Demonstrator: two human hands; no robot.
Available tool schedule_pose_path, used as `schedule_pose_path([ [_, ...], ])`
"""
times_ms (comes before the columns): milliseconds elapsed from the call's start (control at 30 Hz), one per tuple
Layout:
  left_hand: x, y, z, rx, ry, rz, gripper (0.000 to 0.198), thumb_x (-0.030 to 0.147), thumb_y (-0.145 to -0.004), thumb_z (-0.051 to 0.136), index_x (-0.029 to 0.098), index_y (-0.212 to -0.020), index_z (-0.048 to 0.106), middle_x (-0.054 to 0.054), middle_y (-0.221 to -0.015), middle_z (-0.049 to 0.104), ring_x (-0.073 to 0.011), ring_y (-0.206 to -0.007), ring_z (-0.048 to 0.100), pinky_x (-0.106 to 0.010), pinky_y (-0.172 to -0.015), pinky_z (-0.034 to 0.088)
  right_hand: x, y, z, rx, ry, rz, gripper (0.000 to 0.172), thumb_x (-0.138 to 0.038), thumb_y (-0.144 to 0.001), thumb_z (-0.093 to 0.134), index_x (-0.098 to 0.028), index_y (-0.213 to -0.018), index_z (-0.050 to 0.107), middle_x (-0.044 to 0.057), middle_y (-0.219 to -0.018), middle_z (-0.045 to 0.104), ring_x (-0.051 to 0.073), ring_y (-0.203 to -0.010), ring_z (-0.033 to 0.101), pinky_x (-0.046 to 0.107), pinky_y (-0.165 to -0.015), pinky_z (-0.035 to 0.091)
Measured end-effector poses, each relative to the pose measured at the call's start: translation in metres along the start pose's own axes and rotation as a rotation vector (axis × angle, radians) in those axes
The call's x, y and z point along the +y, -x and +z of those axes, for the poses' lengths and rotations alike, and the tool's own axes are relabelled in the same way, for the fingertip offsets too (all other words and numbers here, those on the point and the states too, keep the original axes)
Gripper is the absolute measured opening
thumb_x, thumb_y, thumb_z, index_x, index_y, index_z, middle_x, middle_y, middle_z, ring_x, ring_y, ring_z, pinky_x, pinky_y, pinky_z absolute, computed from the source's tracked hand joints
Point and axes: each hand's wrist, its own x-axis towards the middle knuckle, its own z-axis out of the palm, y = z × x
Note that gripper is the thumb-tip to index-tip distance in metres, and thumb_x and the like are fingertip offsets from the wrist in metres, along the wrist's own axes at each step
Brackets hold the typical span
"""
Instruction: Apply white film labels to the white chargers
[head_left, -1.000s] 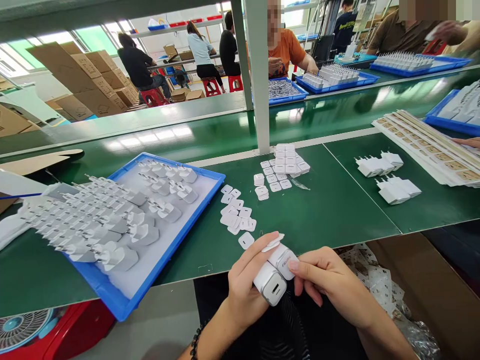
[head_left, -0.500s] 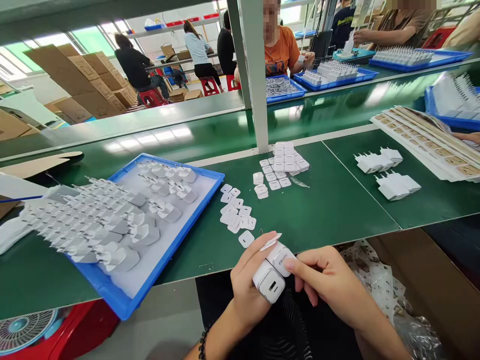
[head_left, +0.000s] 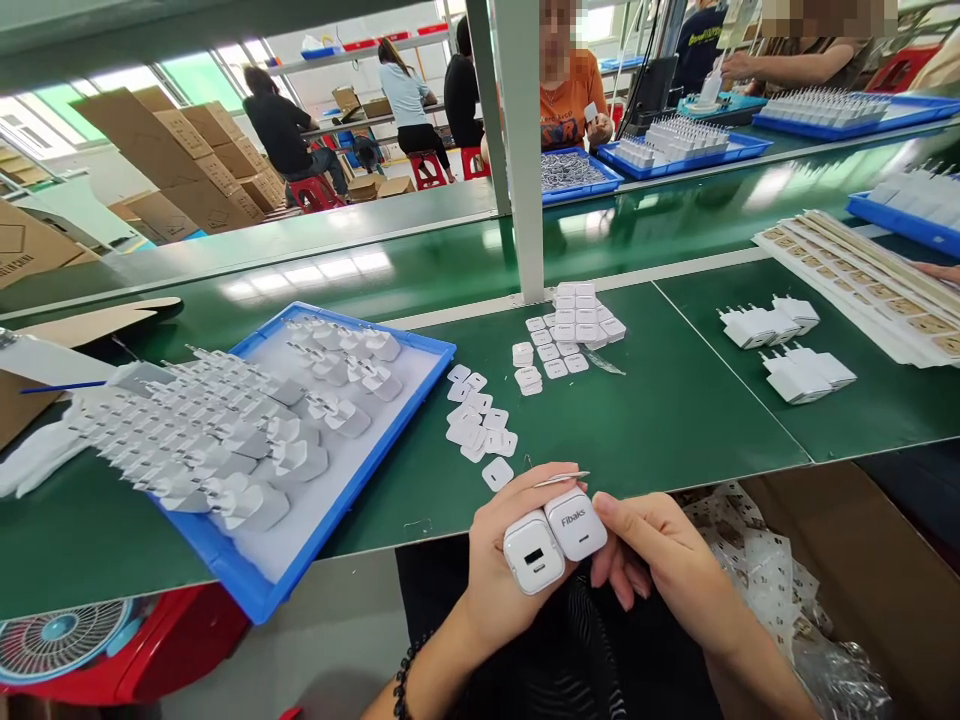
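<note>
Two white USB wall chargers sit side by side in my left hand, their port faces toward me. The left one shows a dark USB port and a smaller slot; the right charger bears a cover lettered "Fibaks" with one slot. A thin white cover plate sticks out edge-on by the upper fingers of that hand. My right hand has its thumb at the upper right corner of the lettered charger, the other fingers curled below and partly hidden. Loose cover plates lie on the green table just beyond.
A blue tray full of chargers, prongs up, is on the left. Stacked covers lie mid-table; several chargers and label sheets are to the right. A post rises behind. Co-workers sit across the bench.
My right thumb has slid from the lettered charger's face to its upper corner, uncovering the lettering. Both chargers have turned to face me more squarely. The view has shifted slightly.
</note>
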Motion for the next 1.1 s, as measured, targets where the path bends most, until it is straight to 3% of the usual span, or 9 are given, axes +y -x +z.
schedule_pose_path([
  [333, 0.000, -0.001, -0.003, 0.002, -0.023, -0.016, 0.040, 0.022, -0.076, 0.081, 0.021, -0.115, 0.072, -0.013, -0.119, 0.072, -0.0273, -0.105, 0.072, -0.042, -0.091, 0.061, 0.002, -0.001, 0.007, 0.108, 0.109, -0.069, 0.070, -0.073, -0.086, 0.055, -0.016, -0.047, 0.065, 0.003, -0.037, 0.053, 0.009, -0.037, 0.041, 0.025, -0.043, 0.029],
  [533, 0.004, -0.003, -0.005, 0.003, -0.007, -0.012, 0.040, 0.020, -0.074, 0.082, 0.020, -0.114, 0.073, -0.013, -0.118, 0.073, -0.0272, -0.106, 0.072, -0.041, -0.092, 0.060, 0.004, 0.001, -0.003, -0.065, 0.047, -0.085, 0.065, -0.066, -0.093, 0.050, -0.015, -0.057, 0.070, 0.002, -0.043, 0.054, 0.011, -0.040, 0.044, 0.025, -0.043, 0.032],
  [633, 0.006, -0.004, -0.006, -0.016, -0.009, -0.008, 0.042, 0.017, -0.073, 0.082, 0.020, -0.113, 0.072, -0.012, -0.114, 0.075, -0.0277, -0.108, 0.071, -0.042, -0.093, 0.060, 0.003, 0.003, -0.009, 0.008, 0.109, -0.177, 0.048, -0.052, -0.092, 0.060, -0.017, -0.059, 0.063, -0.001, -0.051, 0.052, 0.011, -0.048, 0.045, 0.023, -0.048, 0.036],
  [733, 0.008, -0.004, -0.007, -0.024, -0.027, 0.012, 0.042, 0.017, -0.074, 0.082, 0.021, -0.115, 0.072, -0.012, -0.115, 0.075, -0.0275, -0.109, 0.071, -0.040, -0.092, 0.061, 0.001, 0.007, -0.012, 0.137, 0.201, -0.379, 0.014, -0.033, -0.085, 0.075, -0.023, -0.085, 0.065, -0.002, -0.071, 0.058, 0.013, -0.064, 0.052, 0.022, -0.061, 0.046],
  [833, 0.011, -0.004, -0.009, -0.039, -0.072, 0.049, 0.041, 0.019, -0.076, 0.080, 0.020, -0.117, 0.072, -0.013, -0.118, 0.074, -0.0270, -0.109, 0.071, -0.038, -0.092, 0.061, -0.003, 0.012, -0.014, 0.083, 0.352, -0.543, 0.033, -0.019, -0.084, 0.075, -0.031, -0.112, 0.061, -0.002, -0.090, 0.060, 0.014, -0.076, 0.055, 0.023, -0.071, 0.049],
  [933, 0.014, -0.003, -0.012, -0.059, -0.139, 0.077, 0.040, 0.020, -0.079, 0.079, 0.020, -0.118, 0.071, -0.014, -0.120, 0.073, -0.0263, -0.109, 0.071, -0.036, -0.092, 0.062, -0.009, 0.014, -0.016, -0.002, 0.539, -0.620, 0.032, -0.013, -0.089, 0.069, -0.032, -0.112, 0.057, -0.001, -0.095, 0.057, 0.014, -0.077, 0.053, 0.024, -0.071, 0.048],
  [1100, 0.016, -0.001, -0.015, -0.082, -0.202, 0.111, 0.042, 0.015, -0.079, 0.078, 0.019, -0.120, 0.069, -0.014, -0.122, 0.072, -0.0246, -0.110, 0.071, -0.032, -0.093, 0.062, -0.018, 0.016, -0.019, -0.012, 0.745, -0.658, 0.031, -0.012, -0.090, 0.067, -0.028, -0.111, 0.050, 0.000, -0.095, 0.057, 0.016, -0.079, 0.055, 0.026, -0.072, 0.048],
])
